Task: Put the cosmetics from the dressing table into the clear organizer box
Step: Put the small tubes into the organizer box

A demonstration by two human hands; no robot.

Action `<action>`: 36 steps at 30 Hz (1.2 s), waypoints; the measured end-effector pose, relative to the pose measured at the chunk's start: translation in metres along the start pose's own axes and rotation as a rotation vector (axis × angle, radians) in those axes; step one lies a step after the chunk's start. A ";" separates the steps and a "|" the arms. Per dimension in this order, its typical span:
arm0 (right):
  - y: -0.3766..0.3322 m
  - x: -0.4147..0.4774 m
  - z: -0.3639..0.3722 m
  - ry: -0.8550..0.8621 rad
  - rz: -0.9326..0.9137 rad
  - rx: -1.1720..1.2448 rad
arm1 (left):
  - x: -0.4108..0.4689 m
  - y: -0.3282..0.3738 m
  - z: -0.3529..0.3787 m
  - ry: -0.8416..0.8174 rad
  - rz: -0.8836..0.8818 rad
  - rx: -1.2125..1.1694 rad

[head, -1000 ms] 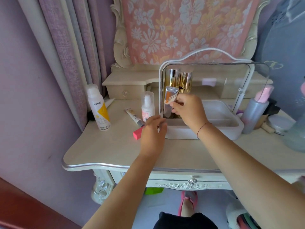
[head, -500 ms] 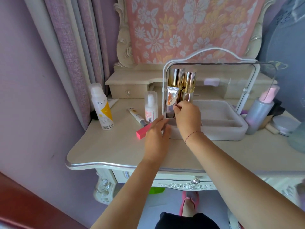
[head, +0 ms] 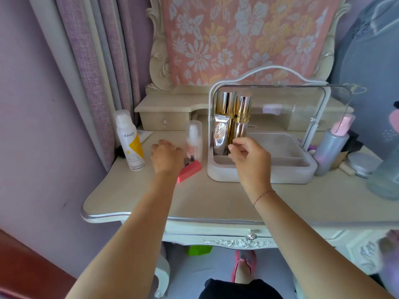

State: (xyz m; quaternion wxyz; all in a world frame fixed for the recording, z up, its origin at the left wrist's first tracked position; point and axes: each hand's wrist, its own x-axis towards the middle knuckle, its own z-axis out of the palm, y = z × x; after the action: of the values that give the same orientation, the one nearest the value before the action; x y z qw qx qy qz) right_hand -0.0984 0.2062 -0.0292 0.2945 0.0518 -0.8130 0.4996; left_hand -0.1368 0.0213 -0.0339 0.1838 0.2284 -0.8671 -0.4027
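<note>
Left hand [head: 167,156] curls over a slim tube [head: 187,162] left of centre, grip possibly closed; light, slippery, pinch mid-body. Right hand [head: 250,157] half-open, empty.

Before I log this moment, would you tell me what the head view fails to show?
- Slim tube seen earlier: out of sight, presumably under the left hand; grip unclear.
- Right hand: fingers curled at the clear organizer box; contact with the silver squeeze tube unclear.
- Pale blue-green bottle: cut by the right edge.
- White spray can: small print unreadable.

Gold bottles [head: 234,117], pink block [head: 191,170], floral pink cloth [head: 244,37]
</note>
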 end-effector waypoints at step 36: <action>-0.041 0.021 -0.037 -0.365 0.138 0.442 | -0.104 0.027 -0.025 -0.261 0.387 -0.535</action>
State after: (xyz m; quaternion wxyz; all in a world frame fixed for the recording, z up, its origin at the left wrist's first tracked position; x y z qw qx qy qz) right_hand -0.0844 0.2214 0.0268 0.0903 0.1485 -0.7256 0.6658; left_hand -0.0442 0.0777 -0.0117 0.1978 -0.0495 -0.7744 -0.5990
